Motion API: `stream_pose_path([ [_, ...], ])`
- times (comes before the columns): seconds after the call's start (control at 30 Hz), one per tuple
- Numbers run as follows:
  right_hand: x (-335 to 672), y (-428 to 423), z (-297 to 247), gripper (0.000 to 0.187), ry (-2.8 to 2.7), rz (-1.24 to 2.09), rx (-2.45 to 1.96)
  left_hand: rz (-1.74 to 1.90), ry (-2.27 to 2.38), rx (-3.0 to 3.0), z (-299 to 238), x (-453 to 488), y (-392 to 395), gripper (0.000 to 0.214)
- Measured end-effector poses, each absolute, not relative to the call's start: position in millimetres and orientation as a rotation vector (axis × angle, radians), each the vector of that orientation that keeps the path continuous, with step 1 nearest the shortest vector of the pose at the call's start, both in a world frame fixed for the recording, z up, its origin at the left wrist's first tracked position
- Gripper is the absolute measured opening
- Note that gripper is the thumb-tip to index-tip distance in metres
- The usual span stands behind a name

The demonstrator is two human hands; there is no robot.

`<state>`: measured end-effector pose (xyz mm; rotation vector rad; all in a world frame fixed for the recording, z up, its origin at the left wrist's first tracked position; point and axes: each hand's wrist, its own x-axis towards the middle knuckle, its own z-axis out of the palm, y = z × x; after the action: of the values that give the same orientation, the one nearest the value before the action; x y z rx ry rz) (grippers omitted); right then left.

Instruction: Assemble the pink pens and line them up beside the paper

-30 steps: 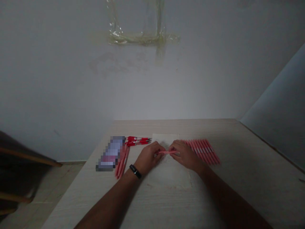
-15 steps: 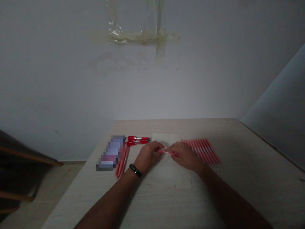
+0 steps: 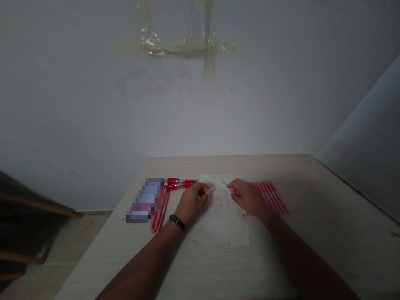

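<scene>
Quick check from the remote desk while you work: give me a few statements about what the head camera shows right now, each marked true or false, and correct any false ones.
1. A black wristband circles the wrist of the left hand. True.
2. The right hand pinches a thin pen refill. True.
3. Both hands grip the same pen. False: the hands are apart, and the left hand holds a pink pen part, separate from the refill.
4. The row of pink pens lies left of the white paper sheet. False: it lies to the sheet's right.
</scene>
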<state>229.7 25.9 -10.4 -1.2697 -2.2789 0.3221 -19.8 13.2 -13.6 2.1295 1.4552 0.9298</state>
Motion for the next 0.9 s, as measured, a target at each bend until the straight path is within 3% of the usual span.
stream_pose_path([
  [0.53, 223.0, 23.9, -12.0, 0.025, -2.325, 0.388, -1.188, 0.921, 1.5, 2.017, -25.6, -13.1, 14.6, 0.036],
  [0.77, 222.3, 22.0, -13.0, 0.032, -2.31, 0.439, -1.165, 0.954, 1.518, 2.046, -26.3, -17.1, 15.4, 0.032],
  [0.9, 221.1, 21.3, -13.6, 0.026, -2.311, 0.457, -1.183, 1.007, 1.467, 2.109, -21.0, -16.4, 13.3, 0.029],
])
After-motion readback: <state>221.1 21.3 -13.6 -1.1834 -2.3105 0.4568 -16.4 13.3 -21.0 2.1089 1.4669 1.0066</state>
